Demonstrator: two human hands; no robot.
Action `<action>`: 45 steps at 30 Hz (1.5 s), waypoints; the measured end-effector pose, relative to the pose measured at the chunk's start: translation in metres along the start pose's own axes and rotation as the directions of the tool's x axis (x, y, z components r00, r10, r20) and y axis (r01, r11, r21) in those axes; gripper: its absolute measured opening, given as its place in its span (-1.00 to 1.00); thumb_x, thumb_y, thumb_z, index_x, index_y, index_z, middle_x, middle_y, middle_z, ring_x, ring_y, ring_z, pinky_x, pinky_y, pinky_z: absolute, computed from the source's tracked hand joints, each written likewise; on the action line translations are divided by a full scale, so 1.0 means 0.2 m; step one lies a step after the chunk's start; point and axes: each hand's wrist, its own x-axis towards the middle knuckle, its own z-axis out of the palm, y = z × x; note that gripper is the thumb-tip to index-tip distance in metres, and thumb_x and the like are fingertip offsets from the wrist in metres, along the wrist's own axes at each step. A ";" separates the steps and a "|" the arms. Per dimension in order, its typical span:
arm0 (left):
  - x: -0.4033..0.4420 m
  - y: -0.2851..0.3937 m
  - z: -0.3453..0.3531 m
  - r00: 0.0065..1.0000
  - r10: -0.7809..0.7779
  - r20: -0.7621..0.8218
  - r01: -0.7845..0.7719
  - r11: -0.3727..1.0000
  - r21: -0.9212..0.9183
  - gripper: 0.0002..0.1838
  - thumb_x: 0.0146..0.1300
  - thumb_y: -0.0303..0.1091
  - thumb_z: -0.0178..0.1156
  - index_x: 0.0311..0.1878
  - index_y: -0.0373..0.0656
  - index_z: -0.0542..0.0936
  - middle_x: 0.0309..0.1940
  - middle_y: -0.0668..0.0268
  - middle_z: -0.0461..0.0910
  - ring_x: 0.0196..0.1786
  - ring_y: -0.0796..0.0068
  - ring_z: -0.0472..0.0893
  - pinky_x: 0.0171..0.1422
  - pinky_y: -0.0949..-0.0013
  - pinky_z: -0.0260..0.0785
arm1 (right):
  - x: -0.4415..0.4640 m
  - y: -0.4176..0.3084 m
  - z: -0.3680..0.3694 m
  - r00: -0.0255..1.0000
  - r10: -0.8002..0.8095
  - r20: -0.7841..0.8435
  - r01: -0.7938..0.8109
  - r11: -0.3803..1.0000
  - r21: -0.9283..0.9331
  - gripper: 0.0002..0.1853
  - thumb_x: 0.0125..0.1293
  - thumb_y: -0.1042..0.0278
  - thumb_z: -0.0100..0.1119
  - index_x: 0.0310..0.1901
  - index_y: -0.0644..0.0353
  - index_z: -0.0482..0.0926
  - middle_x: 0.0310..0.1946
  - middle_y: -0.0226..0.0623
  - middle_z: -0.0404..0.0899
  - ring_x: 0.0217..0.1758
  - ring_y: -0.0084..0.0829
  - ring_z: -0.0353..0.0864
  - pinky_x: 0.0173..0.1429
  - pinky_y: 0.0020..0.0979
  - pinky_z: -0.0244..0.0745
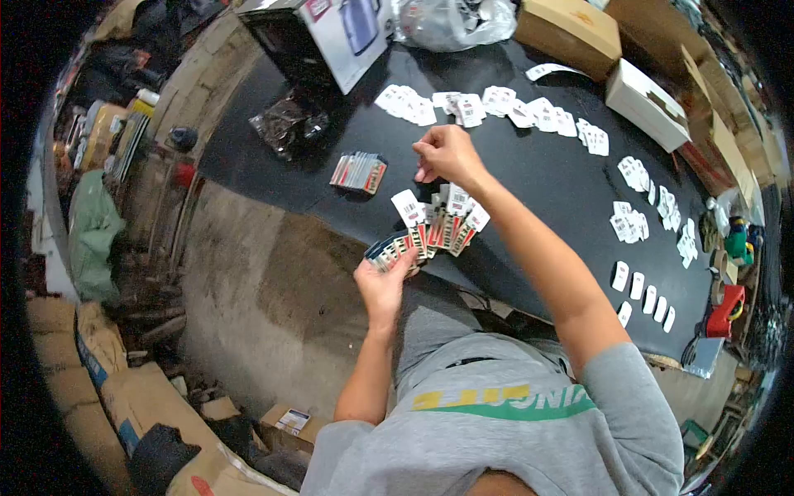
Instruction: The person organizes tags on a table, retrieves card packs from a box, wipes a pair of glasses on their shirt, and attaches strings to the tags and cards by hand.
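Observation:
My left hand (383, 289), at the near table edge, is closed on a fanned bunch of printed cards (404, 248) lettered PETROL. White barcode tags (455, 198) stick up from several of the cards and overlap them. Just above the bunch is my right hand (451, 155), its fingers curled into a pinch. Whatever may be between those fingertips is too small to make out. To its left a neat row of similar cards (358, 172) lies on the black table (504, 153).
Piles of white tags (405, 104) run along the table's far side, with more piles (630, 221) at right. Single tags (637, 286) lie near a red tape dispenser (725, 311). A boxed appliance (331, 37), crumpled dark plastic (288, 126) and a white box (647, 105) stand around.

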 end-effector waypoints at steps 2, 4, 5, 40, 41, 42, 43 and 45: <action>-0.02 0.01 -0.03 1.000 -0.012 0.028 0.011 0.999 0.040 -0.82 0.12 -0.55 0.33 -0.19 -0.36 0.63 -0.34 0.24 0.68 -0.37 0.48 0.68 -0.33 0.49 0.54 | 0.02 0.03 0.00 0.997 -0.022 -0.072 0.021 1.000 -0.012 -0.79 0.23 0.51 0.15 -0.49 0.50 0.54 -0.58 -0.13 0.60 -0.58 -0.29 0.69 -0.55 -0.36 0.62; -0.06 0.06 0.00 0.999 -0.048 0.017 0.046 0.995 0.089 -0.81 0.13 -0.53 0.32 -0.18 -0.35 0.63 -0.34 0.22 0.68 -0.37 0.45 0.69 -0.33 0.47 0.54 | 0.04 0.08 0.00 0.989 -0.054 -0.135 0.055 0.998 0.004 -0.81 0.19 0.52 0.18 -0.49 0.51 0.57 -0.60 -0.11 0.59 -0.58 -0.26 0.69 -0.56 -0.31 0.63; -0.08 0.06 -0.01 0.997 -0.075 -0.004 0.075 0.992 0.103 -0.80 0.13 -0.52 0.33 -0.17 -0.35 0.62 -0.34 0.21 0.68 -0.37 0.44 0.69 -0.32 0.47 0.53 | 0.01 0.06 -0.01 0.985 -0.083 -0.149 0.087 0.996 0.022 -0.81 0.18 0.49 0.22 -0.45 0.51 0.59 -0.57 -0.07 0.61 -0.60 -0.31 0.67 -0.55 -0.31 0.60; -0.24 0.07 0.44 0.768 -0.383 0.514 0.442 0.897 0.009 -0.80 0.33 -0.35 0.15 -0.06 -0.25 0.56 -0.12 0.08 0.65 -0.08 0.28 0.68 -0.05 0.34 0.60 | -0.64 0.48 -1.53 0.935 -0.195 -0.295 -0.043 0.764 -0.644 -0.90 0.06 0.47 0.30 -0.41 0.29 0.61 -0.40 -0.15 0.59 -0.32 -0.24 0.57 -0.16 -0.31 0.46; -0.23 0.06 0.44 0.776 -0.387 0.497 0.449 0.894 -0.004 -0.81 0.33 -0.38 0.16 -0.07 -0.26 0.56 -0.13 0.06 0.65 -0.08 0.26 0.68 -0.06 0.34 0.60 | -0.66 0.46 -1.54 0.935 -0.194 -0.298 -0.046 0.764 -0.644 -0.90 0.06 0.47 0.30 -0.41 0.29 0.61 -0.40 -0.15 0.59 -0.32 -0.24 0.57 -0.16 -0.31 0.46; -0.23 0.06 0.44 0.784 -0.393 0.481 0.457 0.889 -0.017 -0.83 0.32 -0.41 0.16 -0.09 -0.27 0.56 -0.13 0.03 0.65 -0.09 0.24 0.68 -0.06 0.33 0.60 | -0.68 0.43 -1.55 0.905 -0.230 -0.358 -0.008 0.832 -0.555 -0.89 0.10 0.42 0.30 -0.40 0.28 0.61 -0.42 -0.22 0.58 -0.36 -0.34 0.53 -0.21 -0.36 0.44; -0.23 0.05 0.44 0.780 -0.398 0.483 0.461 0.888 -0.013 -0.83 0.32 -0.41 0.16 -0.09 -0.27 0.56 -0.13 0.03 0.65 -0.09 0.24 0.68 -0.06 0.33 0.60 | -0.71 0.41 -1.55 0.871 -0.255 -0.421 0.037 0.887 -0.460 -0.87 0.13 0.38 0.31 -0.39 0.26 0.61 -0.44 -0.28 0.57 -0.41 -0.45 0.50 -0.26 -0.41 0.42; -0.23 0.05 0.45 0.791 -0.372 0.486 0.419 0.908 0.013 -0.79 0.34 -0.36 0.14 -0.04 -0.27 0.54 -0.10 0.06 0.64 -0.05 0.27 0.67 -0.03 0.34 0.59 | -0.75 0.33 -1.58 0.855 -0.221 -0.469 0.038 0.929 -0.368 -0.84 0.16 0.30 0.33 -0.32 0.20 0.63 -0.40 -0.42 0.52 -0.40 -0.65 0.39 -0.30 -0.55 0.34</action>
